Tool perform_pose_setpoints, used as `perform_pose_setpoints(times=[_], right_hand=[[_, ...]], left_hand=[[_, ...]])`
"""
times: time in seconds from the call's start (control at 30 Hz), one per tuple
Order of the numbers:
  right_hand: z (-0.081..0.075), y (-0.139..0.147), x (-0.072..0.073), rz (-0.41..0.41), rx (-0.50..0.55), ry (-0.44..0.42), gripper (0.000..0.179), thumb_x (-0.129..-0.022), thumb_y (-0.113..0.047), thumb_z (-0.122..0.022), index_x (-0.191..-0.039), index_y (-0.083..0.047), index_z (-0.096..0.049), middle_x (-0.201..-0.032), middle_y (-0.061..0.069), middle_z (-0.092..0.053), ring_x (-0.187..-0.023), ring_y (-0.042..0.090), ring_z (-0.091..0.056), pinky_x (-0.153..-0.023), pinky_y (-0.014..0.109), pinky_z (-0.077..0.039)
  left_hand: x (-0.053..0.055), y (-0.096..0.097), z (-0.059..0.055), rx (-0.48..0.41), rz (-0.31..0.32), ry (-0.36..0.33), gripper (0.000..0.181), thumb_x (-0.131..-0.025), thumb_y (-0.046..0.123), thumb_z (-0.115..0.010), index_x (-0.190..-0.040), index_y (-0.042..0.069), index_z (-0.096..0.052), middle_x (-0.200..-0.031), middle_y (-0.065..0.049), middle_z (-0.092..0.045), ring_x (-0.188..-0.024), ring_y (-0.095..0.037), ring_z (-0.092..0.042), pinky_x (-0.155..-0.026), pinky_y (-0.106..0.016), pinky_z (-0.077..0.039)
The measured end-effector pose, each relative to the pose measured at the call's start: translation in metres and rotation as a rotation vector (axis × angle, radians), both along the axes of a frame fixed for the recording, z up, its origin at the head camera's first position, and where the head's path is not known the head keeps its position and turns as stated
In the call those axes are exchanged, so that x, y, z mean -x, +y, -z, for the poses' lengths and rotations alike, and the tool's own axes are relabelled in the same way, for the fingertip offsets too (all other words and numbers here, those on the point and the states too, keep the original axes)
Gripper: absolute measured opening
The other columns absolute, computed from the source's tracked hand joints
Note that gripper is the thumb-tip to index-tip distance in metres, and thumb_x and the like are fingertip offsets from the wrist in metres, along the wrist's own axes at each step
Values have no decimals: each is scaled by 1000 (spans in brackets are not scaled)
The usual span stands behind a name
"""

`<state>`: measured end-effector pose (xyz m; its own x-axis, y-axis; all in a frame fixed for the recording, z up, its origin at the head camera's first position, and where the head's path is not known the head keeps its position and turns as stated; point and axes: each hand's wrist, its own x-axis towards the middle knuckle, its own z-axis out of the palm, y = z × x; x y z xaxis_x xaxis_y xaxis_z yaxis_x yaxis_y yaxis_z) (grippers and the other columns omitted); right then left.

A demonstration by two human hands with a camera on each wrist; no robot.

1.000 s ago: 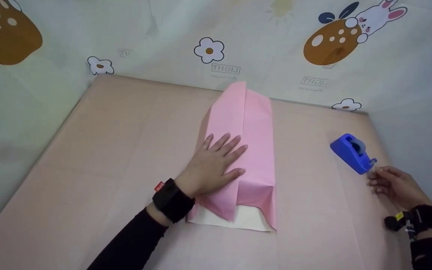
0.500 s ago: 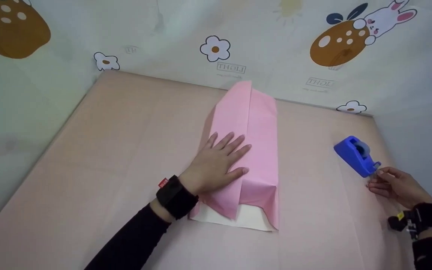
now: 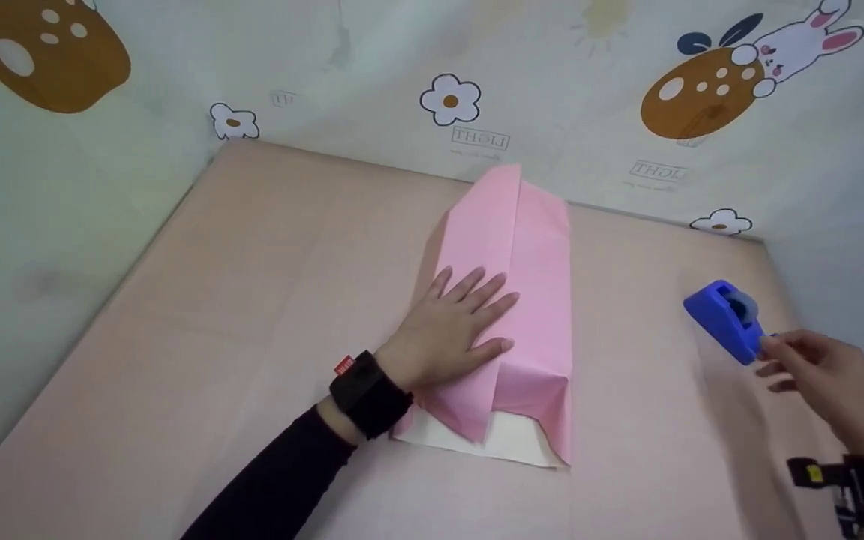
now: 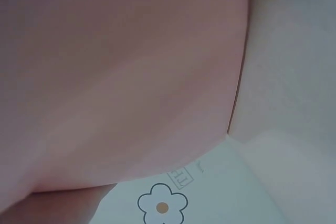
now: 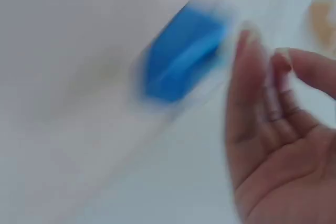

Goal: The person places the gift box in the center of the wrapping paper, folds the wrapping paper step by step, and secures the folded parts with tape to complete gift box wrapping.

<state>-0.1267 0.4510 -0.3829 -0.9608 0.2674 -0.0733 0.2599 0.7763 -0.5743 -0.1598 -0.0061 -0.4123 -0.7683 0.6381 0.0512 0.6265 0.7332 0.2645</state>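
In the head view, a box-shaped parcel wrapped in pink paper [image 3: 541, 300] lies on the table, its near end unfolded so the paper's white inner side [image 3: 514, 439] shows. My left hand [image 3: 458, 341] presses flat on the overlapping paper flap, fingers spread. To the right is a blue tape dispenser [image 3: 724, 322] holding a roll of clear tape [image 3: 743, 306]. My right hand [image 3: 822, 375] is at its cutting end, thumb and fingertips pinching the tape's end. The right wrist view shows the dispenser [image 5: 181, 53] blurred, beside the fingertips.
A pinkish-beige sheet covers the table [image 3: 289, 262]. Behind it and along both sides hangs a pale cloth [image 3: 357, 90] printed with flowers and rabbits. The parcel's far end reaches close to the table's back edge.
My right hand has lifted and tilted at the dispenser's cutting end. My left hand stays on the parcel. The whole head view has shifted slightly, so everything appears farther right.
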Motion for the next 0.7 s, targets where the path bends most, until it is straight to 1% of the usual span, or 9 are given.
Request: perform_pose_setpoints(times=[0.07,0.13,0.17,0.23,0.33,0.4,0.47,0.57,0.7], right_hand=[[-11,-49,0,-162,-52,279,30,-102,-25,-61,-108,4,-66,-95,19,-71,-69,-2,-64,-61,13,-55],[-17,-97,8,-359,-145,537,13,-95,-12,-71,-98,1,-70,-85,15,-73,-67,0,-64,-58,12,-53],[-18,-118,14,-455,-197,647,8,-91,-7,-74,-94,-1,-71,-81,12,-73,-66,2,-66,-57,13,-54],[-14,-156,32,-616,-317,824,9,-85,-1,-78,-91,-2,-73,-78,9,-73,-66,10,-68,-56,19,-56],[-6,-196,61,-782,-494,948,6,-88,-6,-77,-93,-3,-73,-77,8,-73,-64,19,-70,-53,31,-57],[-1,-210,79,-861,-585,989,6,-91,-9,-74,-94,-3,-74,-79,9,-74,-66,22,-72,-54,33,-58],[4,-217,93,-925,-670,1028,7,-93,-8,-71,-95,-3,-74,-82,9,-74,-68,23,-72,-54,34,-59],[9,-219,108,-997,-752,1078,8,-91,-5,-69,-98,-2,-73,-85,9,-74,-69,23,-72,-55,34,-59],[14,-220,115,-1043,-815,1144,14,-90,-2,-65,-101,-2,-72,-85,9,-73,-69,23,-71,-53,34,-58]], left_hand=[[-1,0,0,-4,1,6,64,-105,58,-31,-162,28,-25,-171,2,-18,-160,-23,-12,-130,-54,-6],[-1,0,0,-8,4,11,64,-105,58,-31,-162,28,-26,-170,1,-19,-160,-24,-13,-130,-54,-6],[-1,0,-1,-10,5,11,64,-105,57,-31,-162,27,-26,-170,1,-19,-160,-24,-14,-130,-54,-6],[0,-1,0,-13,8,10,64,-105,57,-32,-161,27,-26,-170,0,-20,-160,-24,-14,-129,-55,-7],[0,-3,0,-16,5,20,64,-105,57,-32,-161,27,-27,-170,-1,-22,-159,-25,-15,-129,-55,-8],[0,-2,0,-15,-1,24,63,-105,58,-32,-161,28,-27,-170,-2,-22,-159,-25,-16,-129,-55,-8],[0,-1,0,-22,-7,26,63,-105,58,-32,-161,29,-28,-170,-5,-24,-159,-27,-17,-129,-54,-8],[0,0,0,-21,-13,17,63,-105,59,-32,-161,31,-28,-169,-9,-24,-159,-28,-17,-130,-53,-7],[-1,1,0,-17,-13,20,63,-105,59,-33,-160,30,-29,-170,-10,-23,-159,-29,-18,-130,-53,-8]])
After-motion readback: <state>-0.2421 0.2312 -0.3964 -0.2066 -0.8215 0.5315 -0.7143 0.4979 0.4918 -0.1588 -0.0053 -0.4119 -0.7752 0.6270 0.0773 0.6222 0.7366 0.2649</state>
